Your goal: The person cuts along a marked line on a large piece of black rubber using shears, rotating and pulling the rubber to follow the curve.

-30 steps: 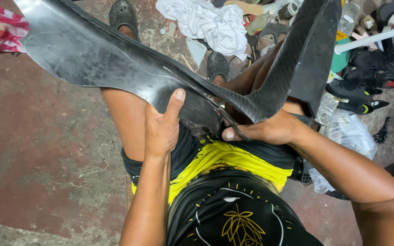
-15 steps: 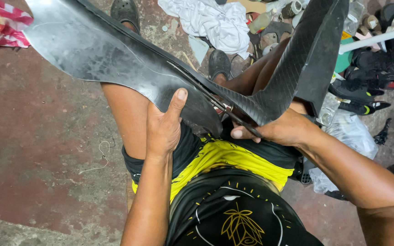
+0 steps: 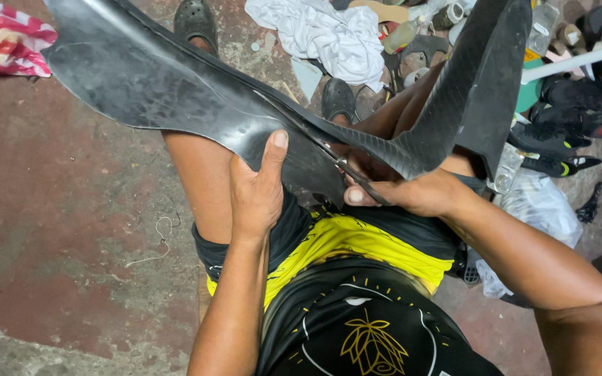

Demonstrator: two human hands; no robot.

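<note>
Fingers (image 3: 263, 157) of the left hand (image 3: 256, 191) lie together and flat against the near face of one black rubber sheet (image 3: 175, 83), thumb side up, pressing it from the person's side. Fingers (image 3: 357, 196) of the right hand (image 3: 412, 191) are curled shut around a thin dark tool (image 3: 346, 167) whose tip meets the rubber at a cut edge (what kind of tool it is cannot be told, most of it being hidden in the fist).

One sheet, two hands, one tool. The sheet is held up over the person's lap, above the bare knees. Its long axis runs across the view, from a broad flap at the upper left down to the hands in the middle, then bends sharply up into a second, ribbed flap (image 3: 482, 76) at the upper right, so both ends point away from the person and upward while the low point sits between the two hands.

Two dark clogs (image 3: 196, 21) show on the concrete floor (image 3: 57, 230) beyond the sheet, one at each foot. One white cloth (image 3: 329, 35) lies crumpled at the top, one red and white striped bag (image 3: 5, 45) at the upper left, one clear plastic bag (image 3: 541, 209) at the right beside a heap of dark scraps (image 3: 573, 132). A loose bit of wire (image 3: 158, 240) lies on the floor near the left forearm.
</note>
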